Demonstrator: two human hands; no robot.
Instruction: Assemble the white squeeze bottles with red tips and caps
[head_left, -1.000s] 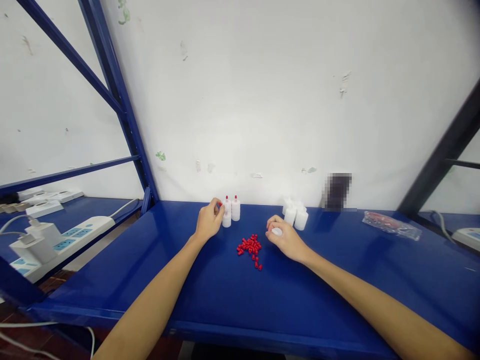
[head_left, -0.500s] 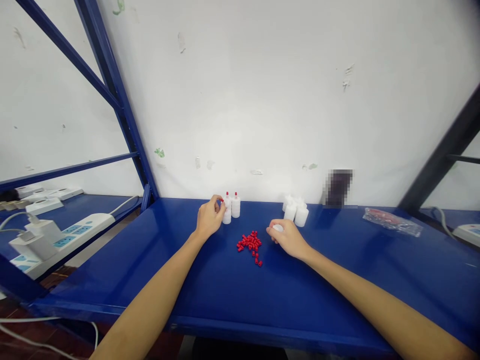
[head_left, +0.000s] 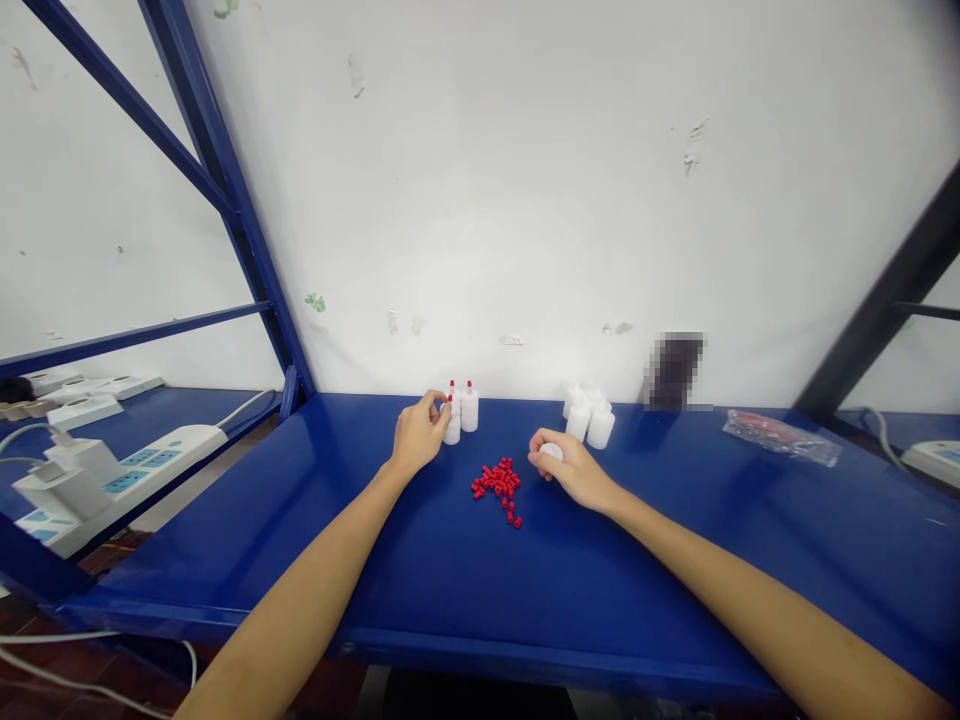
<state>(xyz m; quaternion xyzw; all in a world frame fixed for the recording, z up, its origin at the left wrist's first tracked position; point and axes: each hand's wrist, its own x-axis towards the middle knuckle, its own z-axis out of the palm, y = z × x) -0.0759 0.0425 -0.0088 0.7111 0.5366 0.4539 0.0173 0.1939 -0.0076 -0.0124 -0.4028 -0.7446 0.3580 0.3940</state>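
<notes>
Left hand (head_left: 420,437), finger and thumb nearly pinched at a red-tipped bottle (head_left: 451,434), grip unclear, at eleven o'clock from the red caps (head_left: 496,479); right hand (head_left: 571,470), curled round a white bottle (head_left: 552,451), at their three o'clock

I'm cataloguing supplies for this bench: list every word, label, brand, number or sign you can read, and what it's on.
No text can be read in this view.
Left bottles and right bottles: no print distinguishable.
Red caps: none distinguishable.
Power strip at left: any markings are too small to read.
Clear plastic bag: any print is too blurred to tell.
Dark patch: pixelated, unreadable.
</notes>
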